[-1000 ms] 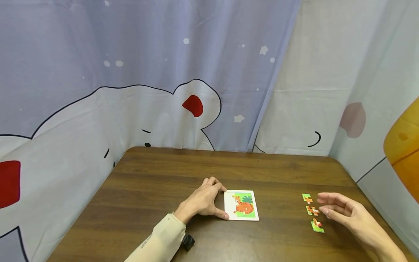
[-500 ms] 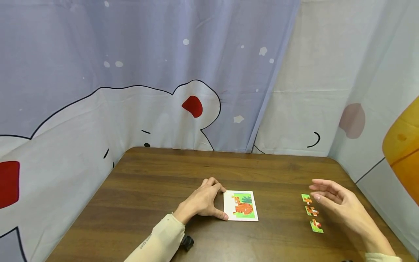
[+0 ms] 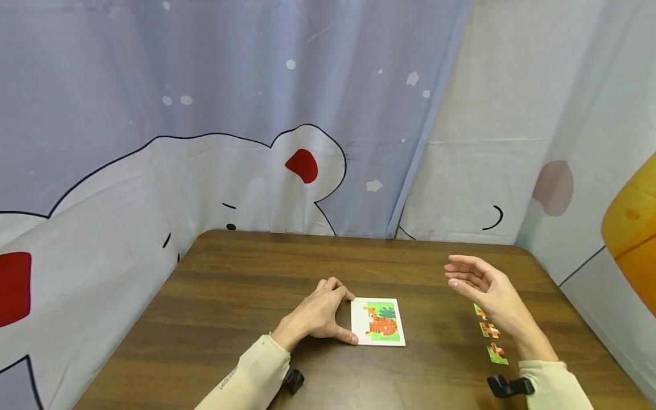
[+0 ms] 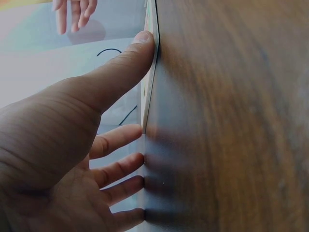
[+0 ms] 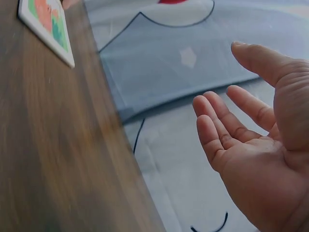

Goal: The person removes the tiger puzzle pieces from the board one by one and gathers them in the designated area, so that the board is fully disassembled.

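Note:
On the table a square white jigsaw board (image 3: 360, 320) carries an orange tiger on green at its right; its left part is bare white. My left hand (image 3: 319, 312) holds the board at its left side, thumb at the near corner and index finger at the far one. In the left wrist view the thumb (image 4: 133, 55) presses on the board's edge while the other fingers reach the tabletop. My right hand (image 3: 487, 290) hovers above the table, fingers loosely bent, holding nothing. Beneath and beside its wrist lie three jigsaw pieces (image 3: 490, 330) in a column, the farthest partly covered.
The brown wooden table (image 3: 246, 273) has rounded far corners. A patterned curtain (image 3: 215, 171) hangs behind it and along both sides. Black wrist mounts (image 3: 509, 387) sit on the sleeves.
My right hand has moved left and away from me, from beside the pieces to above and beyond them. My left hand and the board have stayed in place.

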